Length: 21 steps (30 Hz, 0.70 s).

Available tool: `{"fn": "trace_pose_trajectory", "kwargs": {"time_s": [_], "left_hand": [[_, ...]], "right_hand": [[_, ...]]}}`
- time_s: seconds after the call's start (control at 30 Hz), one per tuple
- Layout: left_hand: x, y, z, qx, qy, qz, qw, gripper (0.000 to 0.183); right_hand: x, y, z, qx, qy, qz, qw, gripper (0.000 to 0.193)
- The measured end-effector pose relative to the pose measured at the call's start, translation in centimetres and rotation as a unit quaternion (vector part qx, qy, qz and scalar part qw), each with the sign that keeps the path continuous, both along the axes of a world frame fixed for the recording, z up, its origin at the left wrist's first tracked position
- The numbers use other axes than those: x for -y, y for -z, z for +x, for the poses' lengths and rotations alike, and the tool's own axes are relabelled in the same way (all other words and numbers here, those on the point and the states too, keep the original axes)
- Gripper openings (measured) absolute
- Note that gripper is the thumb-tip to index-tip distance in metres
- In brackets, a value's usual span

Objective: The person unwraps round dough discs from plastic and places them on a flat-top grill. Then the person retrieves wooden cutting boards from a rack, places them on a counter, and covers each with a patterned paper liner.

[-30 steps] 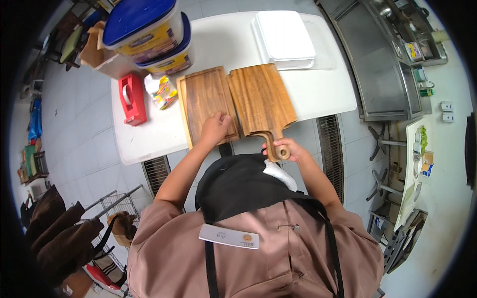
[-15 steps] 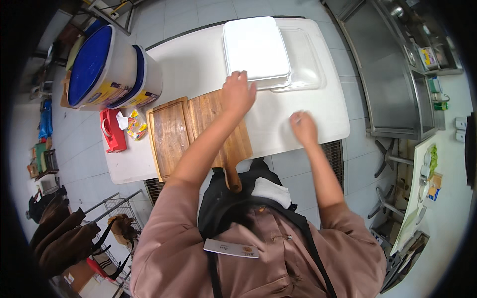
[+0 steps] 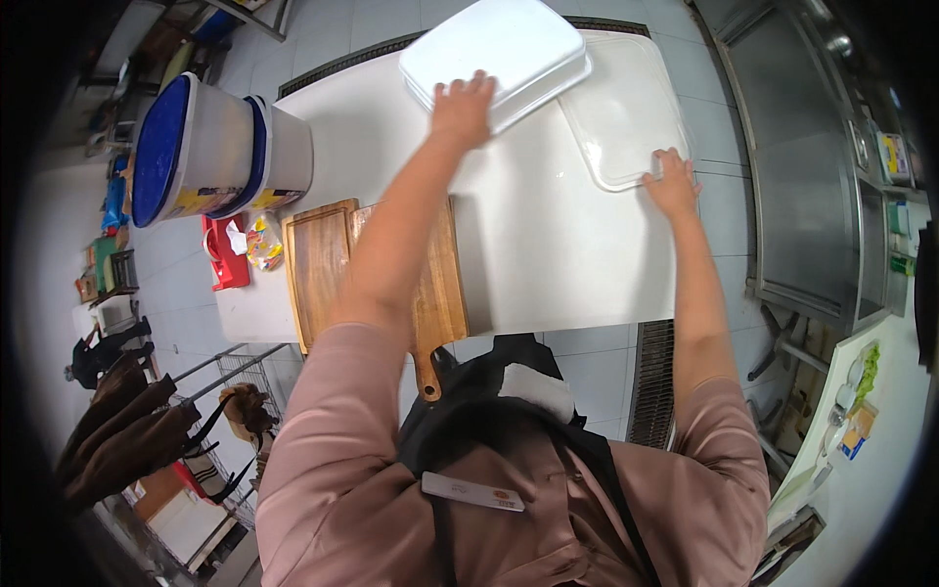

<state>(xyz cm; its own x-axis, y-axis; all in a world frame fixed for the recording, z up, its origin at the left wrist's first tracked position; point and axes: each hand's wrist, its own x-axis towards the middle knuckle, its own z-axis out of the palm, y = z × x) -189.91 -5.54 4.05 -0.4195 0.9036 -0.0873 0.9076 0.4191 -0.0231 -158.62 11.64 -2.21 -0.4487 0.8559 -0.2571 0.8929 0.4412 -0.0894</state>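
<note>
A white rectangular plastic tub [image 3: 499, 44] lies at the far side of the table, its flat face up. My left hand [image 3: 464, 110] rests on its near edge, fingers spread over the top. To its right lies a flat translucent plastic lid [image 3: 631, 112], partly tucked beside or under the tub; I cannot tell which. My right hand [image 3: 673, 186] touches the lid's near right corner with fingers apart. Below my left forearm are two wooden cutting boards, one with a groove [image 3: 318, 264], the other with a handle [image 3: 445, 293] jutting over the table's near edge.
Two white buckets with blue lids [image 3: 217, 147] stand at the table's left. Near them are a red dispenser [image 3: 229, 256] and a colourful packet of tissues [image 3: 264, 243]. A steel counter [image 3: 797, 166] runs along the right, past the white table [image 3: 567, 264].
The tub has turned and shifted left under my left hand, baring more of the lid. My right hand has moved forward and right onto the lid's corner. The view has shifted slightly.
</note>
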Motion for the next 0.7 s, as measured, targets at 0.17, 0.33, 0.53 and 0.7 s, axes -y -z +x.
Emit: {"fn": "trace_pose_trajectory", "kwargs": {"time_s": [0.17,0.33,0.53,0.7], "left_hand": [[9.9,1.5,-9.8,-0.047,0.014,-0.046,0.998,0.051],[14.6,-3.4,-9.0,-0.005,-0.029,-0.152,0.988,0.083],[15.3,0.7,-9.6,-0.062,-0.088,-0.015,0.994,0.084],[13.4,2.6,-10.5,-0.034,-0.13,0.034,0.99,0.084]], "right_hand": [[-6.8,1.2,0.6,-0.057,-0.078,-0.043,0.994,0.056],[-6.1,0.2,-3.4,-0.057,-0.154,0.064,0.984,0.058],[0.9,-0.3,-9.4,-0.019,-0.237,0.008,0.971,0.055],[-1.1,-0.2,-11.9,0.001,-0.35,0.007,0.937,0.054]]}}
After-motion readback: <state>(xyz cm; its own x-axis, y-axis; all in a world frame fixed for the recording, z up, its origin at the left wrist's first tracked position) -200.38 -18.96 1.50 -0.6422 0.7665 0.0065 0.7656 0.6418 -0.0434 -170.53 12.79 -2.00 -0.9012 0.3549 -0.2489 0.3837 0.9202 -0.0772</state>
